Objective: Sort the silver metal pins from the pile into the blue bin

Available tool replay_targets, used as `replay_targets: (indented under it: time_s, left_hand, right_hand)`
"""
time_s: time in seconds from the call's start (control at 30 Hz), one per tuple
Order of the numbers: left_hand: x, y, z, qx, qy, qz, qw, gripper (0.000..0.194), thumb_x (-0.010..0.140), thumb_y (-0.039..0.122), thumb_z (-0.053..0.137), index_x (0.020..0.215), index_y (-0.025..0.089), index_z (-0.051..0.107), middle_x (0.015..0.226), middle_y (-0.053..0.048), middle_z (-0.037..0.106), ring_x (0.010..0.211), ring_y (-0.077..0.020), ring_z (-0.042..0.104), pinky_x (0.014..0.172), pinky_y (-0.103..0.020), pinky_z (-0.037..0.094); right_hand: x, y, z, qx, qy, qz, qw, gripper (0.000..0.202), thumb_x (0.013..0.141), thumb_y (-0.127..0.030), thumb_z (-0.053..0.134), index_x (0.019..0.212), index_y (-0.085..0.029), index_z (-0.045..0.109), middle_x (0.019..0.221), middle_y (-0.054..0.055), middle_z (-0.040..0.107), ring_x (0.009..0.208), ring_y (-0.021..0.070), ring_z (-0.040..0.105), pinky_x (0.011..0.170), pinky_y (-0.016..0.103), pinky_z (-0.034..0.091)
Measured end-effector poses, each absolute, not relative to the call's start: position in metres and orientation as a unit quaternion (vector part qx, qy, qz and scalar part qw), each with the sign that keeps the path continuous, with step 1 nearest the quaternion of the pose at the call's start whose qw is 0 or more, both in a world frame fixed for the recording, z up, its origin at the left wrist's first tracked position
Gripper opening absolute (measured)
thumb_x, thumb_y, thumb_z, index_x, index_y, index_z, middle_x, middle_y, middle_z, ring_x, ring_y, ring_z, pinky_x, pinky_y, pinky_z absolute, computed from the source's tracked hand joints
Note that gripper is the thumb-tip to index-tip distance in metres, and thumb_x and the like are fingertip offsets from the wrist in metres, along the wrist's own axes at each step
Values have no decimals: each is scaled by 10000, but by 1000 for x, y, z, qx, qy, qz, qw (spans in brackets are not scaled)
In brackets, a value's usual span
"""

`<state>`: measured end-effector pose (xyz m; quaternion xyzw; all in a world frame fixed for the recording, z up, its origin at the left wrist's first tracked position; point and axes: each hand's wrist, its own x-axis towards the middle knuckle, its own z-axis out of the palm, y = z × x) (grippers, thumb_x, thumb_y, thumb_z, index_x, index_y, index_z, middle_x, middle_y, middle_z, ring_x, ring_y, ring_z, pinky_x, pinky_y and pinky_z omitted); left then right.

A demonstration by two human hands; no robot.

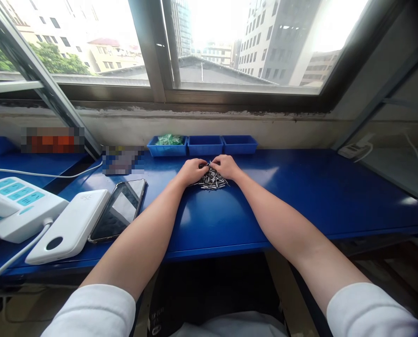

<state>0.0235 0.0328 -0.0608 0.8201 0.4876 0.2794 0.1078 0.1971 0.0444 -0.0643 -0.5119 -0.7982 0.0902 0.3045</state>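
Observation:
A pile of small, slender metal pins (213, 180) lies on the blue table, shiny silver and dark, pointing every way. From the left, my left hand (194, 171) reaches over the pile's far edge, its fingers curled and closed together; what they pinch is too small to make out. Opposite it, my right hand (227, 167) has thumb and fingers pinched at the top of the pile, where a small metal pin seems to show at the tips. Both sets of fingertips nearly meet above the pins.
Behind the hands stand three blue bins in a row; the left bin (167, 149) holds green plastic packets. On the left lie a phone (120, 210), a white power bank (70, 227) and a white power strip (26, 206) with cables. The blue table (310, 196) runs along the window wall.

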Motion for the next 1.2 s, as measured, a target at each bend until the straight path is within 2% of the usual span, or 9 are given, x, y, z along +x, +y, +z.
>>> replay_targets:
  time_s: [0.17, 0.37, 0.47, 0.57, 0.77, 0.9, 1.03, 1.2]
  left_hand:
    - [23, 33, -61, 822, 487, 275, 107, 341, 778, 340, 494, 1008, 205, 708, 1051, -45, 690, 986, -249, 615, 882, -285, 461]
    - [24, 31, -59, 824, 478, 288, 100, 338, 780, 327, 510, 1038, 198, 685, 1065, -52, 681, 991, -239, 609, 903, -296, 451]
    - [26, 28, -56, 819, 457, 335, 90, 356, 765, 300, 544, 1083, 181, 653, 1095, -58, 666, 1020, -223, 598, 925, -291, 443]
    - [28, 25, -52, 814, 427, 382, 97, 337, 755, 256, 571, 1071, 165, 643, 1042, -53, 681, 967, -195, 617, 901, -279, 456]
    - [31, 25, -50, 784, 435, 429, 113, 223, 797, 298, 558, 936, 169, 675, 893, -42, 704, 811, -170, 633, 785, -274, 485]
    - [29, 28, -51, 777, 442, 439, 89, 205, 811, 296, 530, 869, 165, 677, 854, -43, 697, 778, -164, 614, 765, -270, 473]
    - [27, 30, -52, 773, 458, 433, 71, 238, 845, 289, 462, 850, 169, 668, 833, -46, 684, 770, -165, 601, 761, -272, 465]
    - [27, 30, -52, 766, 457, 444, 88, 259, 853, 332, 461, 886, 166, 657, 850, -49, 683, 774, -163, 599, 752, -270, 462]
  right_hand:
    - [194, 45, -66, -525, -794, 86, 294, 213, 826, -306, 532, 809, -173, 698, 910, 80, 663, 852, 190, 592, 813, 301, 424]
    - [190, 38, -58, -552, -764, 94, 322, 212, 837, -319, 504, 833, -191, 673, 1017, 70, 640, 991, 233, 525, 883, 363, 382]
    - [191, 36, -55, -504, -773, 130, 362, 203, 850, -292, 473, 840, -183, 644, 879, 43, 656, 853, 181, 555, 808, 310, 406]
    - [191, 36, -54, -448, -773, 192, 405, 194, 844, -310, 476, 806, -179, 614, 734, 7, 632, 689, 135, 551, 683, 258, 417]
    - [186, 38, -54, -441, -703, 296, 473, 244, 783, -426, 579, 877, -201, 571, 551, -46, 542, 530, 115, 504, 558, 249, 396]
    - [185, 37, -52, -428, -682, 314, 503, 307, 747, -494, 602, 805, -194, 568, 559, -28, 567, 532, 119, 522, 550, 253, 409]
    - [187, 34, -50, -416, -700, 284, 506, 302, 711, -476, 635, 714, -177, 589, 655, 11, 633, 607, 130, 561, 596, 256, 435]
    - [189, 33, -48, -452, -702, 245, 492, 344, 735, -492, 597, 624, -167, 599, 581, 10, 624, 506, 104, 489, 525, 249, 379]
